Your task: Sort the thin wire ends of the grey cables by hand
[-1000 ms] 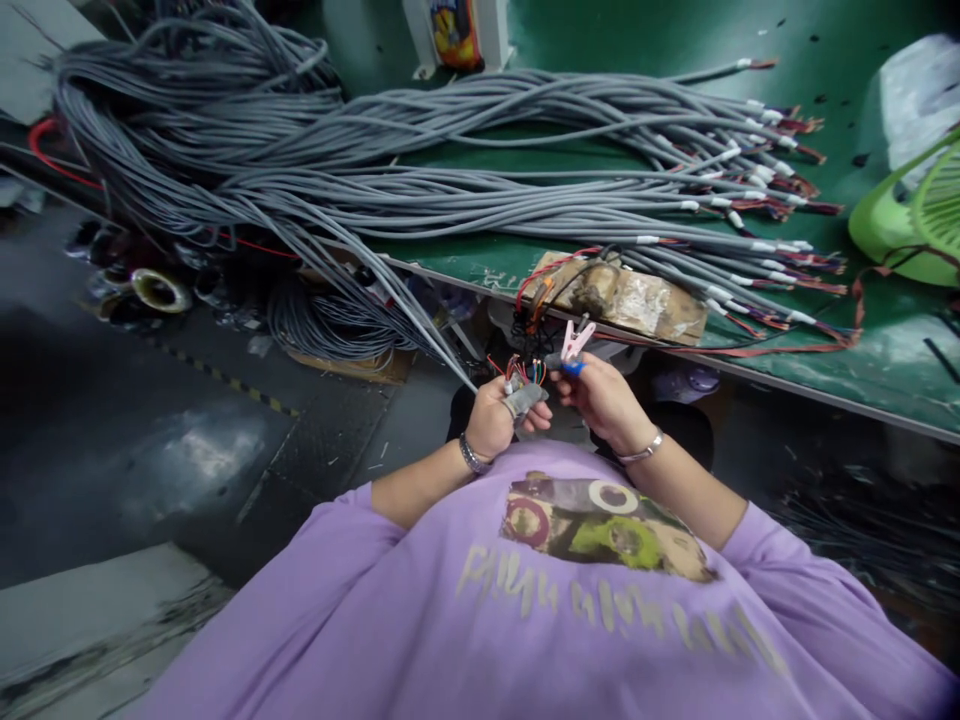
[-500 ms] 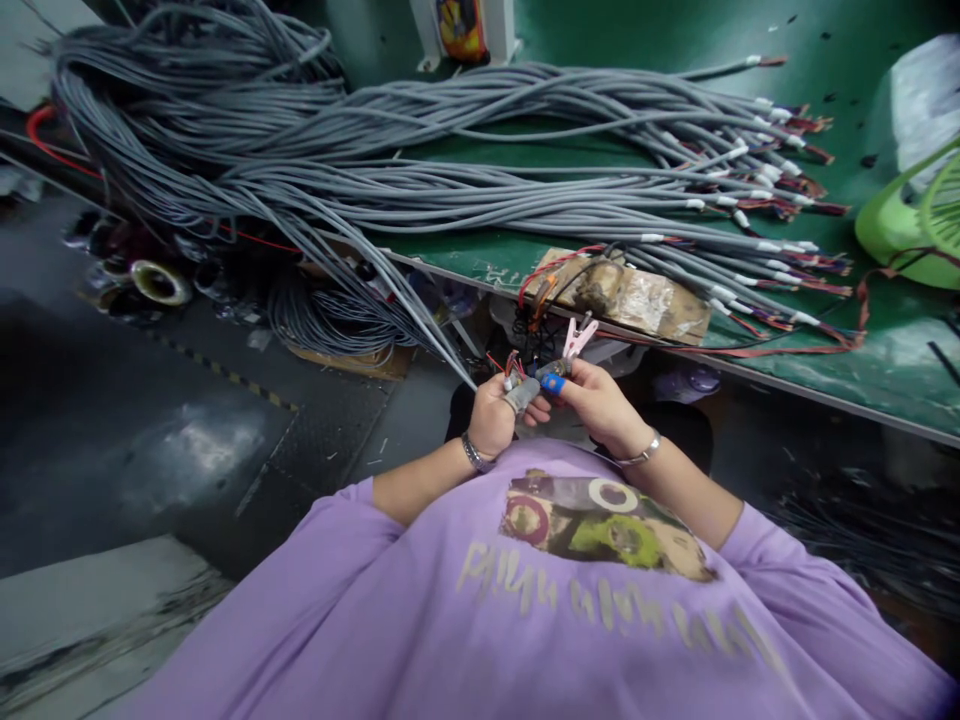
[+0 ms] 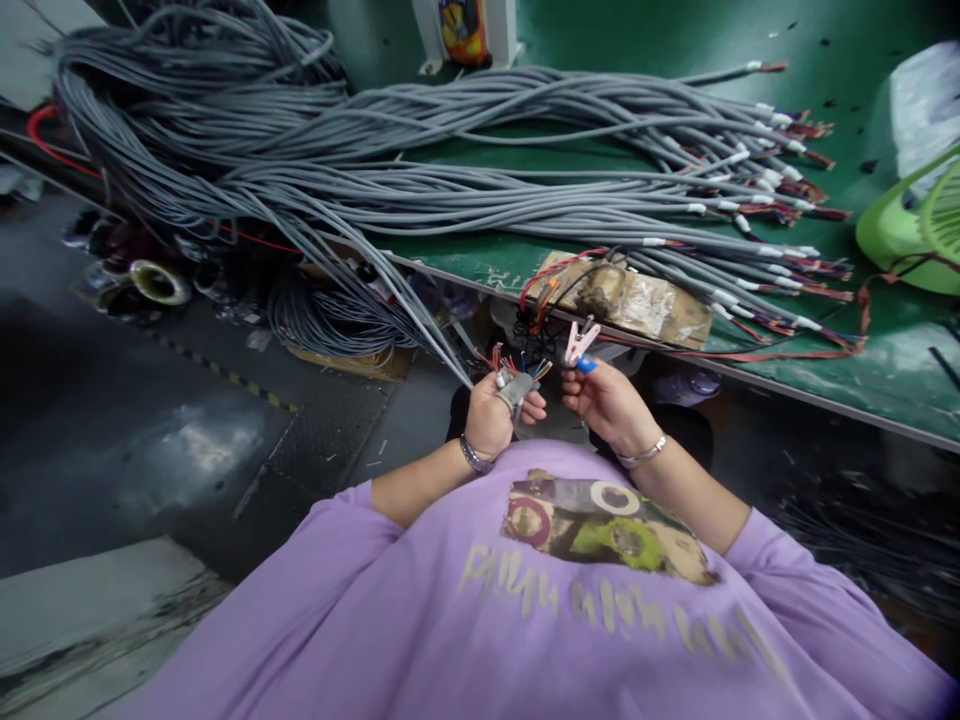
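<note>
In front of my chest, my left hand (image 3: 495, 415) is closed around the end of a grey cable (image 3: 459, 375). A grey cover sits on its thumb (image 3: 514, 388), and thin stripped coloured wires (image 3: 536, 372) fan out above it. To the right, my right hand (image 3: 611, 405) has its fingers curled together at the lower end of a pink clip (image 3: 580, 343). A blue wrap (image 3: 586, 365) covers one of its digits. Anything small between those fingers is hidden. A gap separates the two hands.
Long bundles of grey cables (image 3: 420, 195) lie across the green bench (image 3: 637, 30), stripped ends to the right. A taped block (image 3: 649, 305) sits at the bench edge. A green fan (image 3: 919, 225) stands at the right. Below, a coil of cable (image 3: 337, 325) lies on cardboard.
My right hand has drawn away from the left, and its blue-wrapped digit has moved up and right to the pink clip. More coloured wires now show above my left thumb.
</note>
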The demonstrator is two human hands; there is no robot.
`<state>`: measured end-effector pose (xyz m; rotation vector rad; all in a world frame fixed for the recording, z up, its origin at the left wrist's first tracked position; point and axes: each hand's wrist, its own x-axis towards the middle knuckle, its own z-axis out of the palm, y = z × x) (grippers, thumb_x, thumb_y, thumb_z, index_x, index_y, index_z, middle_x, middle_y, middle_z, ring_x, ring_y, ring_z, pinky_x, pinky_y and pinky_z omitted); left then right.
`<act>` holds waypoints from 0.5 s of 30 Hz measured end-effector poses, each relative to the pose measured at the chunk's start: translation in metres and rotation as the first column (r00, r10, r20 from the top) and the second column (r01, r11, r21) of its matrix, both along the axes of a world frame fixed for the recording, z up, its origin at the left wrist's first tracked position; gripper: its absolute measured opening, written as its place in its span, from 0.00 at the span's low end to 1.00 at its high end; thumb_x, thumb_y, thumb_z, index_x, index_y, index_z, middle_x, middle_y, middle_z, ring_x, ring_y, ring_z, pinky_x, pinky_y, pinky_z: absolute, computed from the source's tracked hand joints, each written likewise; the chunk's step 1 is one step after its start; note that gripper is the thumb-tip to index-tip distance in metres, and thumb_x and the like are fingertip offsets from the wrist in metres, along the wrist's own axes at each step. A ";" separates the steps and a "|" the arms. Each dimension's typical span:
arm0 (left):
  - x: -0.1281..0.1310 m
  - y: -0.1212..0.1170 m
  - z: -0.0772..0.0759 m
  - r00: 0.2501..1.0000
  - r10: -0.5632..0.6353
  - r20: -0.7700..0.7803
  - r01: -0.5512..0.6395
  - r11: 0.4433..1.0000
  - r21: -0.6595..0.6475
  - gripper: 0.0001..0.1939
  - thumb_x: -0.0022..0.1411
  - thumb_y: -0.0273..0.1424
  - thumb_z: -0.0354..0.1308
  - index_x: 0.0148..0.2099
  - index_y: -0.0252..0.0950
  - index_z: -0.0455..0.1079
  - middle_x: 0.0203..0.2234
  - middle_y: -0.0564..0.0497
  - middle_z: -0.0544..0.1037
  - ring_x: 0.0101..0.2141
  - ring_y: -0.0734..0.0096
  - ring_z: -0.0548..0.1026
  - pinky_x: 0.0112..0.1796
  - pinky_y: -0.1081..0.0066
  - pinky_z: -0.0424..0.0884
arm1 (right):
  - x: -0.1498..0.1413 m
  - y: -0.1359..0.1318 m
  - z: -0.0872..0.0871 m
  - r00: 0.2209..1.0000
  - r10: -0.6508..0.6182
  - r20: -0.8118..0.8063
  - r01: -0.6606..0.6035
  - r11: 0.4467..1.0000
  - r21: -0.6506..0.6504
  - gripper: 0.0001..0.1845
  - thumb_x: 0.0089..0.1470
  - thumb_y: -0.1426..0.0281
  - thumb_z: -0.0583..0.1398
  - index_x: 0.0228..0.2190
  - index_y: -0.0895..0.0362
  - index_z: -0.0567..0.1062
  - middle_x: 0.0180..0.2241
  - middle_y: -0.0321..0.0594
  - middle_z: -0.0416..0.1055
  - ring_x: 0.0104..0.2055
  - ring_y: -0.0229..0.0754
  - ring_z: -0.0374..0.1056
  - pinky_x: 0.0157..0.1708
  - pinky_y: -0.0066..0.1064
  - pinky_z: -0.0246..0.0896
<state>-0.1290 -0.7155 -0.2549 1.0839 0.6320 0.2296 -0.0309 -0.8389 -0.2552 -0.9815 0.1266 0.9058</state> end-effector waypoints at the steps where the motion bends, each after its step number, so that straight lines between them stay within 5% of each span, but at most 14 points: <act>1: 0.000 0.000 0.000 1.000 0.009 -0.007 -0.009 1.000 0.003 0.22 0.48 0.47 0.67 0.31 0.36 0.64 0.19 0.52 0.78 0.17 0.70 0.75 0.16 0.77 0.64 | -0.002 -0.001 0.000 0.998 0.066 0.016 -0.066 0.998 0.002 0.24 0.31 0.62 0.75 0.26 0.56 0.70 0.24 0.31 0.67 0.23 0.31 0.59 0.21 0.23 0.58; 3: 0.001 0.000 -0.001 1.000 0.008 -0.012 -0.007 1.000 0.013 0.22 0.47 0.48 0.67 0.32 0.36 0.64 0.19 0.52 0.77 0.17 0.70 0.76 0.16 0.77 0.63 | -0.006 0.000 0.002 0.983 0.159 0.094 -0.158 0.987 -0.024 0.23 0.33 0.60 0.75 0.27 0.56 0.72 0.23 0.31 0.67 0.23 0.32 0.60 0.21 0.24 0.58; 8: -0.001 0.000 -0.009 0.991 -0.134 0.016 0.133 0.989 0.056 0.22 0.51 0.48 0.66 0.32 0.35 0.66 0.20 0.51 0.78 0.19 0.69 0.77 0.18 0.75 0.67 | -0.014 0.010 0.009 0.927 0.152 0.342 -0.137 0.988 -0.066 0.22 0.40 0.56 0.73 0.26 0.55 0.70 0.18 0.29 0.63 0.19 0.31 0.55 0.19 0.26 0.51; 12: -0.002 0.002 -0.011 0.963 -0.268 0.023 0.263 0.957 0.120 0.22 0.53 0.48 0.65 0.32 0.33 0.69 0.21 0.49 0.79 0.20 0.69 0.77 0.21 0.74 0.70 | -0.012 0.013 0.010 0.916 0.133 0.379 -0.108 0.990 -0.087 0.21 0.42 0.56 0.72 0.26 0.56 0.70 0.17 0.29 0.63 0.18 0.30 0.54 0.19 0.26 0.50; 15: -0.001 0.002 -0.010 0.976 -0.215 0.020 0.212 0.971 0.108 0.22 0.52 0.48 0.66 0.32 0.34 0.68 0.21 0.50 0.78 0.19 0.70 0.77 0.19 0.75 0.68 | -0.010 0.013 0.005 0.928 0.092 0.362 -0.053 0.992 -0.115 0.20 0.40 0.58 0.72 0.24 0.57 0.70 0.17 0.30 0.63 0.18 0.30 0.54 0.20 0.25 0.49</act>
